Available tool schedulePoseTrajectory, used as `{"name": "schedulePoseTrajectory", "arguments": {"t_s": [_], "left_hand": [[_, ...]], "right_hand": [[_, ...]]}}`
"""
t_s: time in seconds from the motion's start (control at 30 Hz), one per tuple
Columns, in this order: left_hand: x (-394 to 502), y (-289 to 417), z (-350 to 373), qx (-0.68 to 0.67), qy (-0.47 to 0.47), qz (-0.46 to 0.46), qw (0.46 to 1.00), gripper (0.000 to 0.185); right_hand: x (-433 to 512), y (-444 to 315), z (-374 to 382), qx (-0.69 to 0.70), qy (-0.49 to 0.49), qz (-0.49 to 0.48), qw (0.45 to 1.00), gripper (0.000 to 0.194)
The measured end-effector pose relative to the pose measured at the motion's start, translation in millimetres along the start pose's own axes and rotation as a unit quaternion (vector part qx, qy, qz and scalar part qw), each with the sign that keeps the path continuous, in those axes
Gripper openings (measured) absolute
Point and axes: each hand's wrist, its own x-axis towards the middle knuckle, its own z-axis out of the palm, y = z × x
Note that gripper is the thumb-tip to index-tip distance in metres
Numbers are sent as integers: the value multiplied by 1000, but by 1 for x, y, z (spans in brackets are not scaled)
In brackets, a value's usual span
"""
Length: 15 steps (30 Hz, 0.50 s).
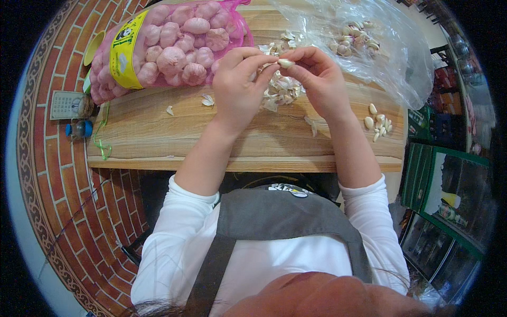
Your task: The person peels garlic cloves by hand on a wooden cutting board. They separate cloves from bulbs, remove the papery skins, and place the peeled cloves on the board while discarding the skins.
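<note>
Both hands meet over a heap of papery garlic skins (282, 90) on the wooden table. Between the thumb and fingers of my right hand (319, 79) is a whitish garlic clove (286, 63). The fingertips of my left hand (243, 83) touch or nearly touch the clove's left end; whether they pinch a bit of skin cannot be told. Several peeled cloves (381, 125) lie to the right of my right forearm. Unpeeled cloves (354, 39) rest on a clear plastic bag (396, 67) at the back right.
A pink mesh bag of garlic bulbs (172, 43) fills the table's back left. Loose skin pieces (207, 100) and a green string (103, 138) lie on the wooden table (158, 130). A blue-capped jar (79, 128) stands by the brick-patterned wall; green crates (420, 176) stand at right.
</note>
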Motion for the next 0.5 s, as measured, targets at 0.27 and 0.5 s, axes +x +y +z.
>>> {"name": "schedulePoseTrajectory", "arguments": {"t_s": [0.27,0.5], "left_hand": [[-4,-4,3,-121,-40,-154,980,13],[-4,0,-1,-343,-104,-398,844,14]], "right_hand": [[-2,2,5,-125,22,-110,986,22],[2,0,1,-288,33,-239,927,25]]}}
